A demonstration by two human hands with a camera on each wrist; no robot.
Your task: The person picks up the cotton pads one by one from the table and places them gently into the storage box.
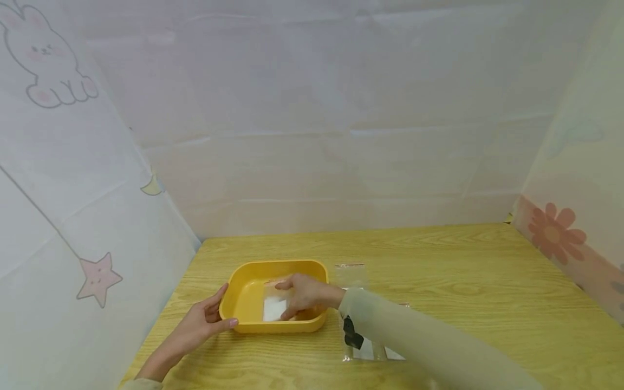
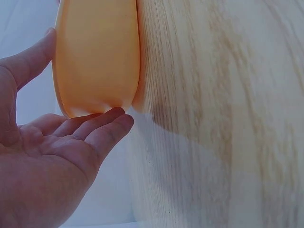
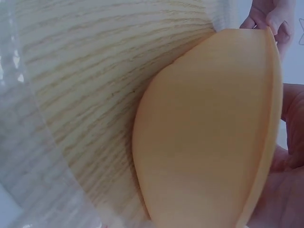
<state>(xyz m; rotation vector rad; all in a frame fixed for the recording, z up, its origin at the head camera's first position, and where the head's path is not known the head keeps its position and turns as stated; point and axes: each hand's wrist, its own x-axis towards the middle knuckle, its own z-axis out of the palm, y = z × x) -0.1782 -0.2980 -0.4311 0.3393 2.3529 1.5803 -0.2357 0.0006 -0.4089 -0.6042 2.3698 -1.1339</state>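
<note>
Left hand (image 1: 202,324) cups yellow tray (image 1: 246,287); right hand (image 1: 303,295) reaches inside.

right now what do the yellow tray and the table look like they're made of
The yellow tray looks like moulded plastic: one even colour, rounded corners, a smooth, slightly glossy wall. The table shows a light wood grain with a smooth, flat sheen; whether it is solid wood or a printed laminate cannot be told.

This looks like a makeshift recording booth rather than a lived-in room: a light wood-grain surface (image 1: 439,271) is closed in at its back, left and right edges by pale sheets (image 1: 312,108) printed with a rabbit (image 1: 44,59), a star (image 1: 97,277) and a flower (image 1: 556,233).
</note>
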